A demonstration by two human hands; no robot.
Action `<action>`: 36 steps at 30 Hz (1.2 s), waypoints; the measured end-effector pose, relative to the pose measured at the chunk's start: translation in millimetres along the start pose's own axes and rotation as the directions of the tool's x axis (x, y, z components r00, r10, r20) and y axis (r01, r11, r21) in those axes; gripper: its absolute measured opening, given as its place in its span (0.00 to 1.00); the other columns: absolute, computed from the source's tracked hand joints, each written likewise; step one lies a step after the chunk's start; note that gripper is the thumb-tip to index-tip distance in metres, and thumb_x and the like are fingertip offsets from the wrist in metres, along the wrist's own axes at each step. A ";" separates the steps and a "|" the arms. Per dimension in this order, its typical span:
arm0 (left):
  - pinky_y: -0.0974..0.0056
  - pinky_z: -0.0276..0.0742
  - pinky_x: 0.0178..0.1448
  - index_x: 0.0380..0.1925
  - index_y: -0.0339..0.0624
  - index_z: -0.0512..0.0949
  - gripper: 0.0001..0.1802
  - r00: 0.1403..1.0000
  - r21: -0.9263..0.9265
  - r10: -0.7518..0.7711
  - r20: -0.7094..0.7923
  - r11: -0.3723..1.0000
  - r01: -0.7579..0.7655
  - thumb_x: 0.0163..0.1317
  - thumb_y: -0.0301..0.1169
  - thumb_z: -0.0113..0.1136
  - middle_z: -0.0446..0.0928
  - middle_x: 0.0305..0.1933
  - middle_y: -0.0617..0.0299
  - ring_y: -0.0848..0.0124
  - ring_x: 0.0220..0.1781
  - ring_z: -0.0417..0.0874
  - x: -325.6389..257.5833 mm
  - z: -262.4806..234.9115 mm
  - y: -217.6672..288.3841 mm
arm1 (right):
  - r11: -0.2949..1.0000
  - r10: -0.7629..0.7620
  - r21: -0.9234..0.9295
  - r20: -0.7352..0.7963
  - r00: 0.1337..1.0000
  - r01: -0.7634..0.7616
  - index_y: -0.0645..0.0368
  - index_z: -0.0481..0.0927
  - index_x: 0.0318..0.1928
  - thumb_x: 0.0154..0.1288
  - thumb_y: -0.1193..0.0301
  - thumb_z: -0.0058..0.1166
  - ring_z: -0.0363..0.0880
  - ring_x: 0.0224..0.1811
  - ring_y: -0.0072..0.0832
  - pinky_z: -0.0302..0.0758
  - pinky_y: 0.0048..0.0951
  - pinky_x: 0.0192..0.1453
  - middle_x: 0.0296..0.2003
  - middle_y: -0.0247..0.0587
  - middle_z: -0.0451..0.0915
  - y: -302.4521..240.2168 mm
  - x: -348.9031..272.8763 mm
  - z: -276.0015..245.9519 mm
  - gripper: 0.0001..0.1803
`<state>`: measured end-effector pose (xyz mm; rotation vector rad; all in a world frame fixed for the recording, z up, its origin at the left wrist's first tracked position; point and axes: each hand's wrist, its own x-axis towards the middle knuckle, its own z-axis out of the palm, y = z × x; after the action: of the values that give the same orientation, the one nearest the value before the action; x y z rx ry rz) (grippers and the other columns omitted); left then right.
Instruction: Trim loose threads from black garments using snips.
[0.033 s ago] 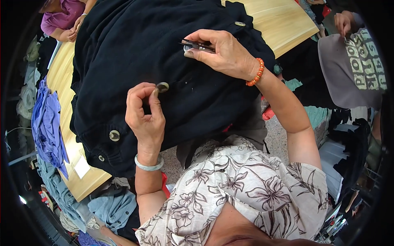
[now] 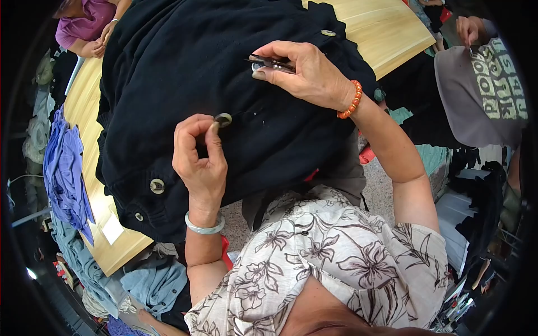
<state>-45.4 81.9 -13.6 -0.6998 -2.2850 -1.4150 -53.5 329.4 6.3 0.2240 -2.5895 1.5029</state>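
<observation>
A black knit garment (image 2: 185, 78) lies spread over the table in front of me. With thumb and forefinger, my left hand (image 2: 200, 148) pinches a round olive-brown button (image 2: 223, 119) on it. Farther right and higher, my right hand (image 2: 311, 75) is closed around small dark thread snips (image 2: 274, 63), their tips pointing left above the fabric. Something round and pale shows by the right thumb; I cannot make out what it is. Another large button (image 2: 157, 186) and a smaller one (image 2: 139, 217) sit near the garment's lower left edge. One more button (image 2: 328, 33) shows at the upper right.
Light wood tabletop (image 2: 386, 33) shows around the garment. Purple-blue clothing (image 2: 67, 168) hangs over its left edge, with grey-blue clothing (image 2: 154, 285) below. A person in pink (image 2: 92, 28) is at the upper left. At the right, another person's hand (image 2: 469, 29) holds grey printed cloth (image 2: 457, 95).
Both my hands keep their places and holds. The grey printed cloth at the right has shifted slightly in the other person's hand.
</observation>
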 end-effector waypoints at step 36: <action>0.68 0.80 0.48 0.40 0.33 0.76 0.05 0.997 -0.009 -0.008 -0.080 1.000 0.008 0.67 0.15 0.59 0.82 0.49 0.52 0.69 0.43 0.84 -19.0 3.3 -8.4 | 0.945 -0.282 -0.193 -0.080 0.956 0.263 0.62 0.81 0.45 0.65 0.65 0.67 0.83 0.28 0.32 0.77 0.31 0.31 0.31 0.41 0.79 -38.5 -51.5 27.1 0.15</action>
<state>-35.0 77.5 -31.3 -0.6259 -2.2243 -1.4311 3.4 289.9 15.6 0.4479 -2.4683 1.1475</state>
